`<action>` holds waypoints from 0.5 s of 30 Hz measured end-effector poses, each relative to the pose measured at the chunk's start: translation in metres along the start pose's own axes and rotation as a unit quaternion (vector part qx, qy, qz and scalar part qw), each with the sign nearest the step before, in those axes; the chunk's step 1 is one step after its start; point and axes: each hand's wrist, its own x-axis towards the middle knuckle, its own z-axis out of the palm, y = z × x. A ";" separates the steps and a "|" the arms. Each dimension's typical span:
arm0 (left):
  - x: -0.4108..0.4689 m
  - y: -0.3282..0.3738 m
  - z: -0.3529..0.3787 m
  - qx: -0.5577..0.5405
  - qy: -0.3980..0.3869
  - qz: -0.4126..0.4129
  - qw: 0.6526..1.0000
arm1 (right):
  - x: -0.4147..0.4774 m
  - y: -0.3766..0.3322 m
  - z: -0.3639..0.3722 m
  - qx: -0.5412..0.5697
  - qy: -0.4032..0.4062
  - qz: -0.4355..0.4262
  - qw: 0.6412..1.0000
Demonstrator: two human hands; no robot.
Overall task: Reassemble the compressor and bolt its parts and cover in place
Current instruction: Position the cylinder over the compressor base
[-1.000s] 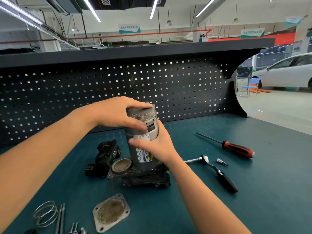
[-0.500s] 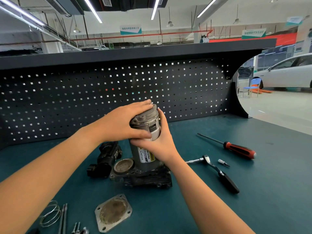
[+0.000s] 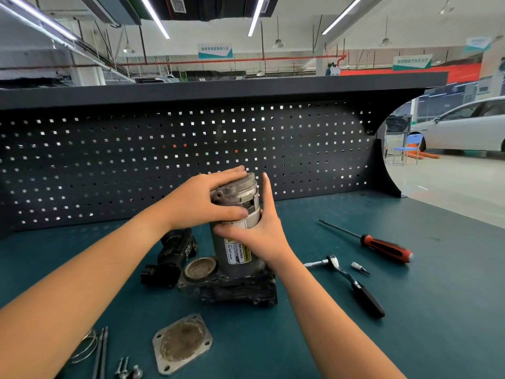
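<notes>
Gripping from above, the left hand (image 3: 202, 201) has its fingers over the metal end cap (image 3: 235, 191) and its thumb laid across the front of it. The right hand (image 3: 259, 233) clasps the grey motor cylinder (image 3: 237, 258) just below, thumb wrapped over the top of the warning label and fingers reaching up along the far side. The cylinder stands upright on a black base block (image 3: 232, 289) near the middle of the green workbench (image 3: 410, 324). The cap sits on top of it, and a dark gap shows beneath its right edge; it looks slightly tilted, though the hands hide too much to be sure. A round recessed disc (image 3: 200, 268) sits on the block just left of the cylinder, and a black housing (image 3: 172, 255) lies against the block's left end. Nearer the person a square cover plate (image 3: 182, 343) lies flat, well apart from the block. Left of it are two long bolts (image 3: 101, 351), some short bolts (image 3: 127, 369) and a wire ring (image 3: 84, 346). To the right lie a ratchet wrench (image 3: 352, 283), a small bit (image 3: 359, 267) just beside it, and a red-handled screwdriver (image 3: 382, 246) farther back.
</notes>
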 end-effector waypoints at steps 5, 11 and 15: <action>-0.001 0.004 -0.006 0.102 -0.044 0.004 0.994 | 0.000 0.001 0.002 0.007 0.000 0.004 1.000; -0.001 0.012 -0.007 0.176 -0.073 0.017 0.982 | 0.000 0.000 0.001 0.003 -0.002 -0.001 1.000; -0.001 0.014 -0.007 0.187 -0.079 0.009 0.979 | 0.000 0.001 0.002 -0.004 0.000 -0.009 1.000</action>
